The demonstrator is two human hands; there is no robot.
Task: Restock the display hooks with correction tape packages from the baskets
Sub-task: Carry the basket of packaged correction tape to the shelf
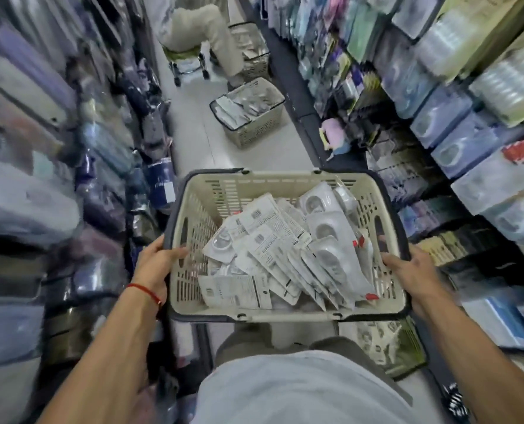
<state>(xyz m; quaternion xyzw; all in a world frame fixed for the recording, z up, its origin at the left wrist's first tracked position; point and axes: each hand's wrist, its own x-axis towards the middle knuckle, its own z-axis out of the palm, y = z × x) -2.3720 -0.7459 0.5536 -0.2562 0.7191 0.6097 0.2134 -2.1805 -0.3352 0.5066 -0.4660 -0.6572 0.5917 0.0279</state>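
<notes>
1. While the basket [285, 185] is carried at centre frame, its left rim is gripped by the left hand [155, 264] and its right rim by the right hand [407, 270], fingers curled over both edges.
2. Packages [273, 252] are piled loose inside it.
3. Transport is judged the step in hand; no hook is being filled yet.
4. Next, the basket must be set down and one package pinched out.

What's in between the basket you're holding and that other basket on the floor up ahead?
In the head view, only bare pale floor lies between the held basket and the next basket ahead.
</notes>
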